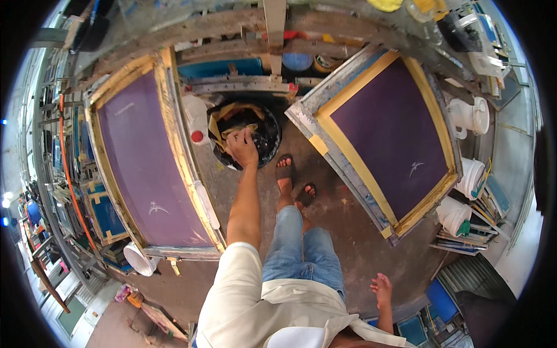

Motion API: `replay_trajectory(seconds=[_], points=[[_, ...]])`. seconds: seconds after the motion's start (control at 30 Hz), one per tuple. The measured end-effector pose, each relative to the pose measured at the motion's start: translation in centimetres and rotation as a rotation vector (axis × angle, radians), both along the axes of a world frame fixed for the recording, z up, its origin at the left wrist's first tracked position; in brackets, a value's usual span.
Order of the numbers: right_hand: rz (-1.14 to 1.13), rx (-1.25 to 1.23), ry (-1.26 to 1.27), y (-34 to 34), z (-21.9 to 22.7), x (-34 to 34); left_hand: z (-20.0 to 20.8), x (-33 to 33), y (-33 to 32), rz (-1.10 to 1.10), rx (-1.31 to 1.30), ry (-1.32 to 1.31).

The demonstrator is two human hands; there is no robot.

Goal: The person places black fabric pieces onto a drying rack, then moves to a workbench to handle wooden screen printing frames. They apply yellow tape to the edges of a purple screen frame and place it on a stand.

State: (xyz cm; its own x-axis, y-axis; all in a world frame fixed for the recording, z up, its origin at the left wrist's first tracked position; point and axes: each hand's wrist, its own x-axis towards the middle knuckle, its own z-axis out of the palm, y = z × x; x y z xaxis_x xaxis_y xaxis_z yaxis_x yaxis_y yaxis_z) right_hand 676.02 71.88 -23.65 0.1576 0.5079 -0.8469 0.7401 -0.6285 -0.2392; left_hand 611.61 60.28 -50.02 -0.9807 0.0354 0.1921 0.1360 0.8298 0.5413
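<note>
My left hand (242,148) reaches down into a round black bin (271,139). Its fingers are drawn together on crumpled tan tape (249,127), and more such tape lies in the bin. Off to my right side, my right hand (381,290) hangs above the floor with its fingers apart and nothing in it. Left of the bin leans a screen-printing frame (168,116) with purple mesh and a small pale figure on it. A second screen-printing frame (331,130), with darker purple mesh and tan tape along its inner edges, stands to the right.
A white jug (195,116) with a red cap stands between the bin and the left frame. White buckets (471,180) and stacked frames line the right side. Wooden beams (220,29) cross above the bin. My sandalled feet (284,168) are close to the bin.
</note>
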Motion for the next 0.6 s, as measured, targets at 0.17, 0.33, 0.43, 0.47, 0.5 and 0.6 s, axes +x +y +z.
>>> replay_trajectory(seconds=[0.17, 0.33, 0.43, 0.47, 0.5, 0.6], points=[[0.051, -0.062, -0.011, -0.2, -0.4, -0.3, -4.2, 7.7, -2.1, -0.102, -0.221, -0.135], [0.020, -0.091, 0.014, -0.6, -0.8, -0.2, -5.3, 12.3, -4.2, -0.092, -0.221, -0.271], [0.053, -0.097, 0.025, -0.1, -1.3, 1.2, -7.1, 13.4, -5.7, -0.035, -0.217, -0.251], [0.052, -0.089, 0.028, 0.0, -1.2, 1.1, -7.4, 13.7, -6.0, -0.020, -0.216, -0.290], [0.051, -0.081, 0.031, 0.4, -1.1, 0.9, -7.8, 13.8, -6.2, -0.005, -0.214, -0.328], [0.070, -0.073, 0.005, 0.8, -1.4, 1.6, -8.3, 14.7, -6.9, 0.011, -0.196, -0.396]])
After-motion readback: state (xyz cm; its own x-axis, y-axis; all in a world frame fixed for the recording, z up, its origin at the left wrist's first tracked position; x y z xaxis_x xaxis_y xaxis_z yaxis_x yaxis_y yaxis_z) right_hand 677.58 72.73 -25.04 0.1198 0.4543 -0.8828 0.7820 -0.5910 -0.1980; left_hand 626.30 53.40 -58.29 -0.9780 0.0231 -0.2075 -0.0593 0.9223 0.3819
